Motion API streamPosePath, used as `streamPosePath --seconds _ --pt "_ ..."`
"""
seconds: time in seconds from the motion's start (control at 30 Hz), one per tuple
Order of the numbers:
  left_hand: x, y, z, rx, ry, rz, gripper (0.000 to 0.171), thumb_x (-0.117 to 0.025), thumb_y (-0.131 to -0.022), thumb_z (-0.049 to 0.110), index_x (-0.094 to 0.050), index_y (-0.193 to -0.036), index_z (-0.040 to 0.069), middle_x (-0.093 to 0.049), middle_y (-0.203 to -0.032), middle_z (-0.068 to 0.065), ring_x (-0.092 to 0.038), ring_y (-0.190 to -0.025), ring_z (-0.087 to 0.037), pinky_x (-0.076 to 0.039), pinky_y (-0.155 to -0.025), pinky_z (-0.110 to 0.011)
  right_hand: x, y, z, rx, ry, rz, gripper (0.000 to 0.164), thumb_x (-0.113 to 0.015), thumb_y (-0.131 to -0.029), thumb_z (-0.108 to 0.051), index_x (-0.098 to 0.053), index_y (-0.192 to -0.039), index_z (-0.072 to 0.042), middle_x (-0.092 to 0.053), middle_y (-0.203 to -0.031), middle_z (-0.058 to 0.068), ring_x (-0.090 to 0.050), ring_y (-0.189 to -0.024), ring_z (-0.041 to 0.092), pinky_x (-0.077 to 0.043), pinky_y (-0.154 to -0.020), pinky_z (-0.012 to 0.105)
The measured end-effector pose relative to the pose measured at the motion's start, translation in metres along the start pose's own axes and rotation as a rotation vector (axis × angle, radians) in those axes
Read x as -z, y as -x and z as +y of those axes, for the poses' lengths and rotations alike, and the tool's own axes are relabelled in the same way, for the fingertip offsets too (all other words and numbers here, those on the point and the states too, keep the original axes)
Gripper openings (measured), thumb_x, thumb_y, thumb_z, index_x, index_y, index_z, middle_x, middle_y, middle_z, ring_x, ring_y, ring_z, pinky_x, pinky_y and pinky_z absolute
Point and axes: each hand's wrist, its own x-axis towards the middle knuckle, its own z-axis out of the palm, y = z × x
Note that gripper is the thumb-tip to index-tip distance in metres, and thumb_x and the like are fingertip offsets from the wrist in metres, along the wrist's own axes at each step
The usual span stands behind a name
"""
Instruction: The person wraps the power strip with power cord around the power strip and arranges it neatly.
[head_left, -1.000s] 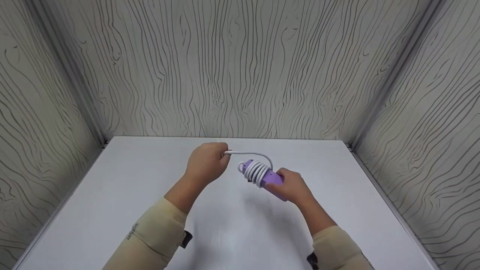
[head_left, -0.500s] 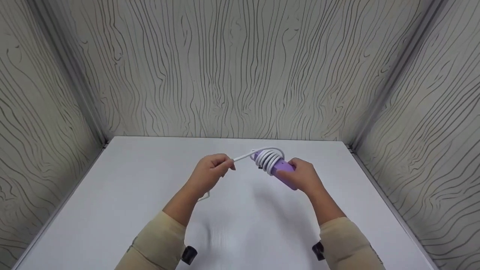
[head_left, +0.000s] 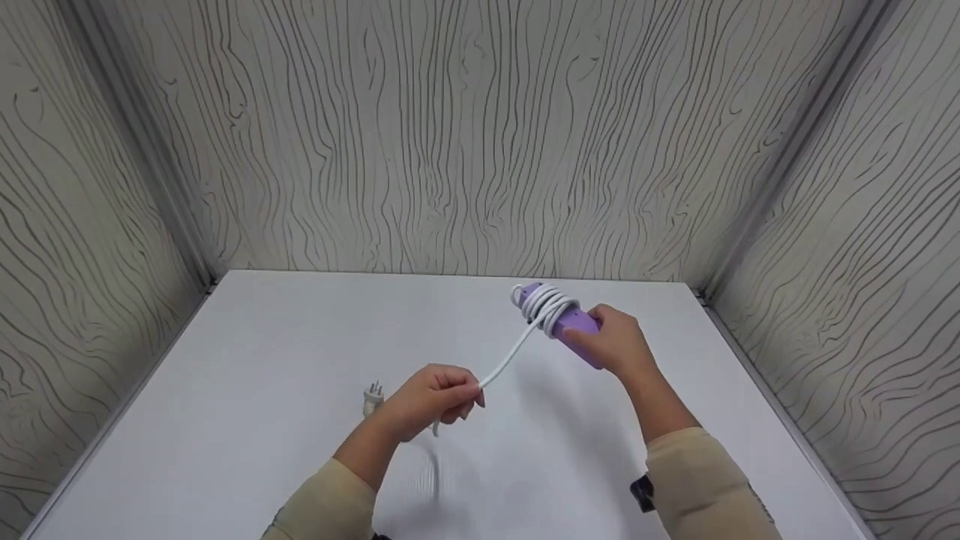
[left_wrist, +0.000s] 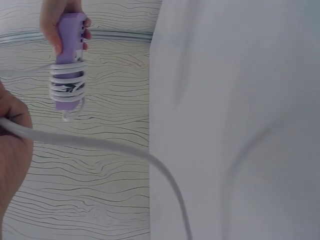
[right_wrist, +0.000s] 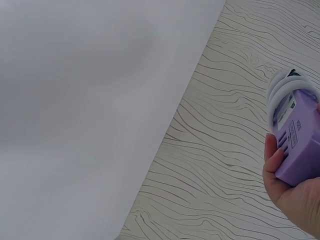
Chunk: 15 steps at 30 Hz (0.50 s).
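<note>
My right hand [head_left: 611, 341] grips the near end of a purple power strip [head_left: 564, 320] held above the white table [head_left: 262, 360]; the strip [right_wrist: 296, 147] fills my palm in the right wrist view. White cable [head_left: 546, 304] is coiled round its far end. A loose length of cable [head_left: 510, 356] runs down from the coils to my left hand [head_left: 439, 397], which pinches it. In the left wrist view the cable [left_wrist: 100, 145] passes out of my left hand [left_wrist: 12, 150] toward the strip [left_wrist: 68, 60]. The white plug [head_left: 371, 396] lies on the table just left of my left hand.
Wood-grain panels [head_left: 480, 135] wall the table in at the back and on both sides. Beige sleeves [head_left: 697, 487] cover both forearms.
My left hand has pulled the cable down and toward me, unwinding a length from the coils. My right hand has lifted the strip up and to the right. The plug now shows on the table.
</note>
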Motion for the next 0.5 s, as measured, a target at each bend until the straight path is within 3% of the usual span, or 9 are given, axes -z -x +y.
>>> streamPosePath --seconds 0.17,0.27,0.5 --pt "-0.008 0.0 -0.029 0.134 0.047 -0.035 0.022 -0.06 -0.088 0.019 -0.068 -0.091 -0.001 -0.064 -0.073 -0.005 -0.054 -0.059 -0.01 -0.049 -0.058 -0.022 0.003 0.002 -0.003 0.005 -0.009 0.02 0.053 -0.064 -0.078 -0.04 -0.053 -0.115 -0.004 -0.06 -0.107 0.016 -0.056 -0.094 0.031 -0.049 -0.076 0.046" --pt "-0.012 0.0 -0.042 0.214 0.047 0.009 0.016 -0.063 -0.086 0.015 -0.069 -0.09 0.001 -0.068 -0.081 -0.01 -0.061 -0.067 -0.013 -0.053 -0.066 -0.028 0.002 0.004 -0.006 0.003 -0.005 0.022 0.055 -0.064 -0.077 -0.041 -0.052 -0.116 -0.005 -0.059 -0.108 0.016 -0.056 -0.094 0.03 -0.049 -0.077 0.046" --pt "-0.022 -0.007 -0.064 0.279 -0.071 0.054 0.007 -0.066 -0.083 0.012 -0.071 -0.084 0.007 -0.068 -0.082 -0.007 -0.065 -0.076 -0.018 -0.053 -0.072 -0.031 -0.006 0.011 -0.018 0.052 -0.01 0.078 0.055 -0.067 -0.076 -0.043 -0.053 -0.115 -0.007 -0.061 -0.106 0.013 -0.057 -0.093 0.029 -0.048 -0.078 0.045"
